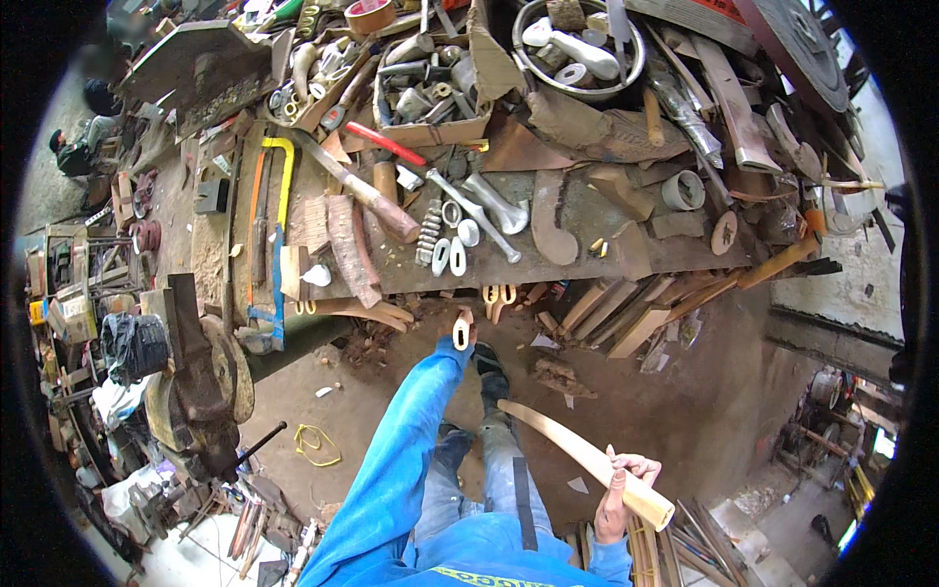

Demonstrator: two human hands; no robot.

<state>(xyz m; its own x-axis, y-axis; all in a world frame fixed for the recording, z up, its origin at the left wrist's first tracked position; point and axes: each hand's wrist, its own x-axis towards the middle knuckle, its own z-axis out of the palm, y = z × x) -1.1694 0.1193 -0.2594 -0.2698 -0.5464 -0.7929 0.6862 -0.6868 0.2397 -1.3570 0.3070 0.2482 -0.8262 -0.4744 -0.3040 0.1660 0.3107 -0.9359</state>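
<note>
My right hand (613,511) is closed around the thick end of a long, pale, curved wooden handle (567,440). The handle's narrow tip points away to the upper left, over the floor. At the bench's front edge, my left hand (472,333) grips a wooden piece whose end has an oval ring (461,336); most of the fingers are hidden. Just right of that hand, similar ring-ended wooden pieces (499,296) stick out from under the bench edge. More curved wooden pieces (367,311) lie to its left.
Loose metal parts, including oval rings (449,256), crowd the workbench (391,264). Behind are a box of metal fittings (430,93) and a round metal basin (641,68). A yellow-and-blue hacksaw (281,225) and a vise (191,391) are left. Wood offcuts (641,328) lean under the bench.
</note>
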